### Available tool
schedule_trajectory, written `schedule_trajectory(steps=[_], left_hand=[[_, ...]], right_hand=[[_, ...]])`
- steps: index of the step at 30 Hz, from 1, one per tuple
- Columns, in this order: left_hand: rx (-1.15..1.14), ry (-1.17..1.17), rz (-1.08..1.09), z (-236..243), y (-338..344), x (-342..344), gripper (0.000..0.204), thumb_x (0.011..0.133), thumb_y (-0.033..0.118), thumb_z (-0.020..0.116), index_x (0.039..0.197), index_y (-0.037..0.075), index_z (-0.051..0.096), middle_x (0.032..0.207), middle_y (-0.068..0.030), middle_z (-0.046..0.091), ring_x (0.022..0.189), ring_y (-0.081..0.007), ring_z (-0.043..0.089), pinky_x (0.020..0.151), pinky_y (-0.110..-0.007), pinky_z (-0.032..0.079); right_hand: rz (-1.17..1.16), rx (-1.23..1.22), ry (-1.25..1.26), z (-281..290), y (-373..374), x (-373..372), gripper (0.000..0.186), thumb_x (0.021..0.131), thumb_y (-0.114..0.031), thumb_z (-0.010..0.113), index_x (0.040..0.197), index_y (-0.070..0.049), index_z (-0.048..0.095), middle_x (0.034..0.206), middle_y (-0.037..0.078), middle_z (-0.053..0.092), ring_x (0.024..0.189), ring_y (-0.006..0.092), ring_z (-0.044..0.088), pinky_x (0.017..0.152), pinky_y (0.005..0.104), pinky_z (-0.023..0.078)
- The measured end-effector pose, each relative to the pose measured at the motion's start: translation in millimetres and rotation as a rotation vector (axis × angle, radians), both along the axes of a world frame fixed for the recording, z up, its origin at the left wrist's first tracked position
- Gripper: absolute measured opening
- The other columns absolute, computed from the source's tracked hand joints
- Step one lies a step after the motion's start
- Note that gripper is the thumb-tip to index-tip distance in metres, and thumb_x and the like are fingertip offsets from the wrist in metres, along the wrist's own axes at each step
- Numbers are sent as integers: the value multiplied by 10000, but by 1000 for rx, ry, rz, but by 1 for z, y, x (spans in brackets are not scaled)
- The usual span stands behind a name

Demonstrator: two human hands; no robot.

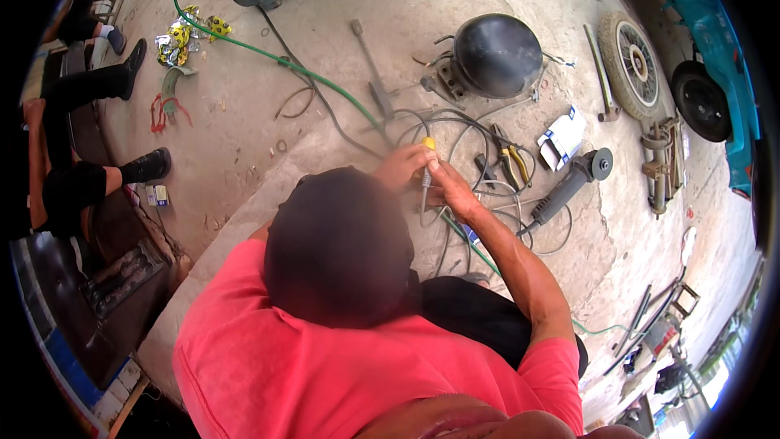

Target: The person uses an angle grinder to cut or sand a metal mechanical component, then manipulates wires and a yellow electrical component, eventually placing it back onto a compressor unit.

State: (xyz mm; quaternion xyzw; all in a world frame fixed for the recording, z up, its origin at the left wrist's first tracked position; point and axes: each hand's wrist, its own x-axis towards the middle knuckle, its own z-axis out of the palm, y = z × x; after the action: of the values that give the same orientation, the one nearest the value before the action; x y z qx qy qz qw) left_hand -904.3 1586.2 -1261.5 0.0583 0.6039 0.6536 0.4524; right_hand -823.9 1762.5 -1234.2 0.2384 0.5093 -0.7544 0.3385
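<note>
Both my hands are closed at the middle of the view, close together around a grey cable connector with a yellow end (428,143). My left hand (398,167) grips it from the left, its forearm mostly hidden behind a dark rounded shape. My right hand (452,189) is around its lower part, where a grey ribbed sleeve shows between the fingers. The exact kind of fitting is partly covered. Black and grey cables loop on the concrete just beyond. To the right of my hands lie pliers with yellow and black handles (513,166) and a small black tool (485,169).
An angle grinder (561,193) and a white-and-blue box (562,138) lie to the right. Ahead stand a black compressor (497,55) and a long metal tool (370,65). A green hose (268,57) crosses the floor. A spoked wheel (632,65) lies far right; people sit at left.
</note>
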Motion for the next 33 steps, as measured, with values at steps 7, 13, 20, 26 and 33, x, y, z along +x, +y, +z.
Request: schedule_trajectory(steps=[7, 13, 20, 26, 33], left_hand=[[9, -41, 11, 6, 1, 0, 345, 1053, 314, 553, 1178, 18, 678, 1111, -60, 670, 1064, -156, 605, 949, -317, 468], [0, -36, 5, 2, -3, 1, 371, 1055, 315, 557, 1246, 18, 670, 1210, -108, 655, 1189, -193, 588, 1030, -349, 455], [-237, 49, 188, 12, -15, -62, 587, 1044, 492, 528, 1411, 37, 577, 1420, -88, 569, 1331, -201, 491, 1067, -388, 423], [-183, 60, 157, 20, 17, -157, 646, 1033, 526, 526, 1440, 24, 550, 1469, -93, 546, 1369, -250, 477, 1089, -447, 418], [-154, -146, 266, 10, 62, -191, 727, 1011, 583, 529, 1445, 1, 534, 1522, -137, 506, 1412, -293, 443, 1162, -489, 347]], right_hand=[[-10, 12, -7, -3, 0, 2, 936, 943, -725, 537, 1585, -74, 338, 1348, 141, 583, 1021, 240, 647, 856, 382, 547], [-36, 16, 9, 1, -2, 1, 821, 1003, -593, 552, 1550, -23, 330, 1275, 158, 611, 973, 223, 676, 801, 353, 576], [52, 238, -47, 12, 13, -7, 980, 903, -622, 678, 1557, 19, 329, 1207, 213, 661, 885, 230, 704, 791, 337, 566], [136, 371, -29, 32, 9, -16, 983, 891, -624, 689, 1539, 35, 351, 1131, 195, 690, 881, 207, 699, 789, 333, 557], [218, 422, -24, 35, 12, -13, 998, 890, -635, 681, 1541, 46, 350, 1151, 187, 697, 939, 200, 681, 850, 338, 539]])
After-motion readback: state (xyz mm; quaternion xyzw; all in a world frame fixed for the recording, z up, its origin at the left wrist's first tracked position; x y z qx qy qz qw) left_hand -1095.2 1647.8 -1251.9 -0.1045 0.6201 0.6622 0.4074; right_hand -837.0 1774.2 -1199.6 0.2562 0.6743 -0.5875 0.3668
